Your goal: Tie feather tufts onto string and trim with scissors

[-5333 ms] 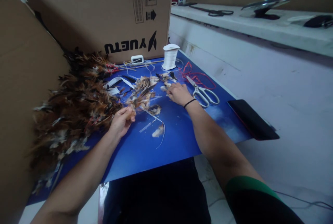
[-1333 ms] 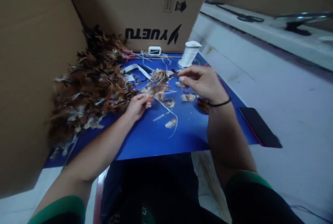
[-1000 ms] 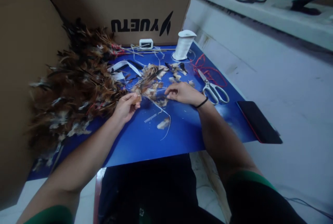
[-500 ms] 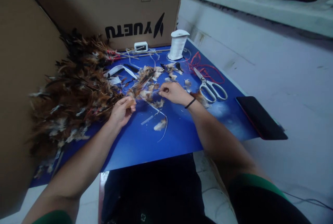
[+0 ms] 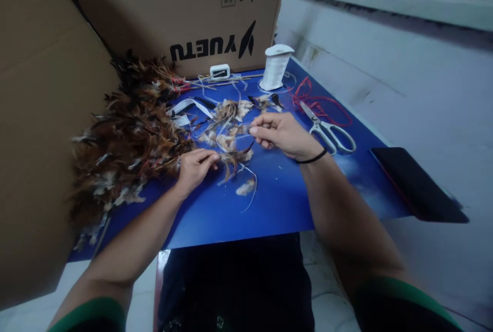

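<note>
My left hand [image 5: 198, 167] is closed in a pinch on a small bunch of brown feathers [image 5: 232, 160], whose tips fan out to the right just over the blue tabletop [image 5: 265, 193]. To its right, my right hand [image 5: 281, 135] is also pinched shut. Brownish, blurred wisps show at its fingertips, but I cannot make out what it holds. Loose feathers [image 5: 225, 111] and a thin white ribbon [image 5: 252, 172] lie around both hands. One pale feather tuft [image 5: 246, 187] rests nearer the front edge.
Feather dusters [image 5: 131, 136] are heaped at the left against cardboard [image 5: 34, 116]. Behind stand a white ribbon spool [image 5: 276, 67] and a small white device [image 5: 220, 72]. Scissors [image 5: 331, 134], red string [image 5: 323, 106] and a black phone [image 5: 418, 183] lie at the right.
My left hand has turned palm-down and now shows a feather bunch in its pinch. My right hand has moved slightly right in view, and the whole view has shifted.
</note>
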`<state>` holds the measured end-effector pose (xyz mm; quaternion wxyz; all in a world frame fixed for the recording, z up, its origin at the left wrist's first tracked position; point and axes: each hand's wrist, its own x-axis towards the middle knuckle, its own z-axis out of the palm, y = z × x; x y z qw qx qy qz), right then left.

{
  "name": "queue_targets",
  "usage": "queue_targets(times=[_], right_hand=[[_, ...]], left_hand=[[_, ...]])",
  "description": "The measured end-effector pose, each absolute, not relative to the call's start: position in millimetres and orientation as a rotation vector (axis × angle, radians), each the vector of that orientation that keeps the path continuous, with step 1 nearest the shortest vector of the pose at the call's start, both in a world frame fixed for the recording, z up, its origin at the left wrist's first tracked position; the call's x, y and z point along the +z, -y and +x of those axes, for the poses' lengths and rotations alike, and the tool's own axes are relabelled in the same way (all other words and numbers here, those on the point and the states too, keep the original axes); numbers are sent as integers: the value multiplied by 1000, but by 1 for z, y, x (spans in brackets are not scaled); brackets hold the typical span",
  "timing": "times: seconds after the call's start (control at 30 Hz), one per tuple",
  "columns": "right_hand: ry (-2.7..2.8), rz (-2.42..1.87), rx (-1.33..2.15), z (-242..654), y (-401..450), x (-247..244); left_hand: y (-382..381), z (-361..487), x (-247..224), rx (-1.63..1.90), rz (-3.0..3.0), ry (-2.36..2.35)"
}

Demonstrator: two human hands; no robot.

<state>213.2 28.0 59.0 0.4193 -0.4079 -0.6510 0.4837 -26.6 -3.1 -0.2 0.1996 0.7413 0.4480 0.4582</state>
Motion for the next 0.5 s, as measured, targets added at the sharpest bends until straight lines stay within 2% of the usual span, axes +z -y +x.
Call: queue_targets(times=[0.27,0.5], right_hand=[[2024,-1008,1257,191,-21,51],[1746,-837,1035,194,-18,59]], left_hand=[[7,-28,0,1242,2683,-1080],[5,-32,-4,1162,2887,-1020]])
